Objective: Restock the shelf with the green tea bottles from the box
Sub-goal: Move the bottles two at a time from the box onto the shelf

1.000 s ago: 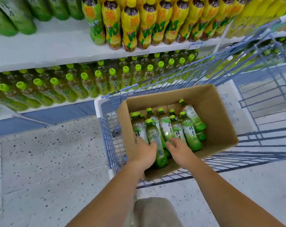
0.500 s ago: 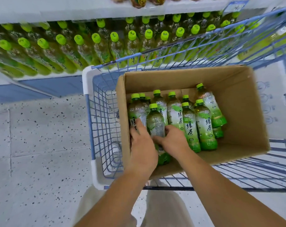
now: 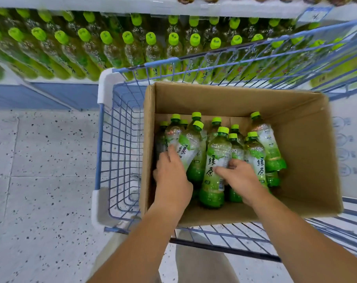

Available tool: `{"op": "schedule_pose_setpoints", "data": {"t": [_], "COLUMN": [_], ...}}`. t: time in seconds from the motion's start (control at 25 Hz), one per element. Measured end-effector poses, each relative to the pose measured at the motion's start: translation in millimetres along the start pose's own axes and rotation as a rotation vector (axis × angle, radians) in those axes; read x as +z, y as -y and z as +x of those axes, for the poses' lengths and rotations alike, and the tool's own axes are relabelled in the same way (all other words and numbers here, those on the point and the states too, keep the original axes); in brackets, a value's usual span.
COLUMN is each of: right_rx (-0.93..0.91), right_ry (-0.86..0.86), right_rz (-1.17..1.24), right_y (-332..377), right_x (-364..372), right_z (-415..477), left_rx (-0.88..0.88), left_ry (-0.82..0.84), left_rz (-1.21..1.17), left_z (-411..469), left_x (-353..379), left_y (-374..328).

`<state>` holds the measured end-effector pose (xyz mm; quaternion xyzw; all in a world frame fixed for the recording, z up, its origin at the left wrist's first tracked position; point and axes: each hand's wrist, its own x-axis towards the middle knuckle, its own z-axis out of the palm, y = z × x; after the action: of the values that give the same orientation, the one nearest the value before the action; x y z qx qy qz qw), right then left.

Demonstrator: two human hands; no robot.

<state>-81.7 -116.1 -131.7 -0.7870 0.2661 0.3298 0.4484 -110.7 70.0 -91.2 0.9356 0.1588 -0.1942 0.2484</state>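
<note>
- A cardboard box (image 3: 218, 99) stands open inside a blue wire cart (image 3: 120, 144), and the wire sides of the cart go all around the box.
- The green tea bottles (image 3: 257, 154) are packed close together in the left part and the middle of the box. Their green caps point toward the far wall of the box.
- The left hand (image 3: 171, 180) reaches in over the near wall of the box, at its left side. It grips a tilted bottle (image 3: 189, 146), whose cap leans to the right, toward the bottles beside it.
- On this hand the thumb lies flat on the bottle's label. The other fingers go around the back of the bottle, and I cannot tell how they lie there.
- The right hand (image 3: 241, 176) is in the middle of the box and holds the middle bottle (image 3: 213, 160) at its label.
- Its thumb stretches across the front of the label, and its fingers curl close together around the right side of that bottle.
- Beyond the far wall of the box there is a shelf (image 3: 51, 81), with rows of shelf bottles (image 3: 128, 37) that have the same green caps.
- To the left of the box, past the cart's wire, lies a pale speckled floor (image 3: 40, 160).
</note>
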Motion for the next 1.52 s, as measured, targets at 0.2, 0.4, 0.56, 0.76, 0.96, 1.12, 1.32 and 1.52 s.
{"op": "schedule_pose_setpoints", "data": {"t": [0.2, 0.4, 0.56, 0.76, 0.96, 1.12, 1.32, 1.52], "right_rx": [0.006, -0.036, -0.030, 0.051, 0.032, -0.037, -0.092, -0.179], "right_ry": [0.043, -0.003, 0.005, 0.078, 0.087, 0.025, -0.054, -0.072], "right_rz": [-0.013, 0.016, 0.028, 0.208, 0.382, 0.430, 0.433, 0.454], "right_y": [5, 3, 1, 3, 21, 39, 82, 147], "right_x": [4, 24, 21, 5, 4, 16, 44, 98], "right_z": [8, 7, 11, 10, -23, -62, -115, -161], "left_rx": [-0.129, -0.273, -0.276, -0.273, -0.143, -0.084, -0.020, -0.032], "left_ry": [0.130, 0.268, 0.263, 0.343, 0.351, 0.271, 0.201, 0.071], "left_rz": [0.058, -0.110, -0.100, -0.151, -0.286, -0.470, -0.581, -0.615], "left_z": [22, 43, 49, 45, 17, -11, -27, -26], "left_x": [-1, -2, -2, -8, -36, -72, -142, -214], "left_y": [-5, -5, -4, 1, 2, 6, 39, 93]}}
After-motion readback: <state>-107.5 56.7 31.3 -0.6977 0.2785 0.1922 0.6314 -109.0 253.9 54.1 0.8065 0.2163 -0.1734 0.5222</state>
